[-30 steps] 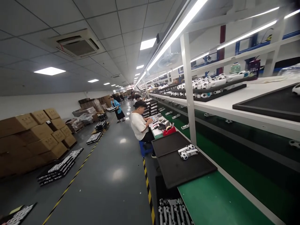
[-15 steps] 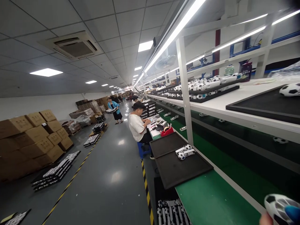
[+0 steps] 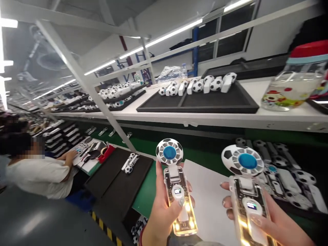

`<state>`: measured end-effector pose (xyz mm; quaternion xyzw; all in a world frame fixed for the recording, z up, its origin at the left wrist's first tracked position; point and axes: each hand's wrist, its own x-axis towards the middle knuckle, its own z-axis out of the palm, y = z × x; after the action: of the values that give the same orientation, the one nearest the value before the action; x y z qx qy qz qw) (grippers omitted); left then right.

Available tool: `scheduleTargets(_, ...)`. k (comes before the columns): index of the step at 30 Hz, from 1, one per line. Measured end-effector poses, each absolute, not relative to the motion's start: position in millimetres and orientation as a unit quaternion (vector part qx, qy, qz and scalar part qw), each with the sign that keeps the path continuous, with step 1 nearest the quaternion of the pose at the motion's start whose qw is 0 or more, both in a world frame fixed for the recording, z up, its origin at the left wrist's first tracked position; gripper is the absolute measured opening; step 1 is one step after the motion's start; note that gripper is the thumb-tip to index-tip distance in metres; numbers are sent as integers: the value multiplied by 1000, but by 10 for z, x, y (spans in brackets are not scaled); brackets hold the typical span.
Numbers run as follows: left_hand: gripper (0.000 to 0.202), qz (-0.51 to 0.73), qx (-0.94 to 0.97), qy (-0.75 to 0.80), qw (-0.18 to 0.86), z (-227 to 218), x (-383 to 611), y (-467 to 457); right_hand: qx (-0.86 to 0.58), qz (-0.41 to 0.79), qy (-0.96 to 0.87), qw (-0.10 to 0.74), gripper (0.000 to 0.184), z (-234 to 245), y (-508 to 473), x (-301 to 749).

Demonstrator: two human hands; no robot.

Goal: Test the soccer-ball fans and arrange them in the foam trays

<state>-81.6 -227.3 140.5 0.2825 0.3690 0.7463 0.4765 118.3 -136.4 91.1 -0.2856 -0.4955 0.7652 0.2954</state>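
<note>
Well, I have my left hand [image 3: 160, 222] closed around a clear plastic handheld fan [image 3: 176, 198] with a black-and-white football head, and my right hand [image 3: 284, 229] closed around a matching fan [image 3: 247, 198]. Both stand upright, long axes tilting away from me, blue hubs facing me, above a white sheet [image 3: 205, 201] on a green belt [image 3: 146, 194]. Left of them, a flat black tray [image 3: 118, 181] lies on the belt; a white shelf [image 3: 282, 118] runs behind.
</note>
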Motion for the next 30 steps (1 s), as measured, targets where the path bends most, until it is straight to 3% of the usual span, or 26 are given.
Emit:
scheduleTargets(4,92,707,317,361,519,1394,-774,-2220,-279,803,-426,311,84,1133,-1390,1096)
scheduleTargets(9,86,697,311,382,520,1354,-700,-2154,-230,822,-409,323,92,1222,-1400,1076)
scheduleTargets(17,72,714,245,422,502,1427,-544,-2196,-142,838,-419,320,93,1165,-1405,1088)
scheduleTargets(30,81,685,251,432,530,1340,-530,-2233,-150,846,-405,312,93,1191,-1447,1060)
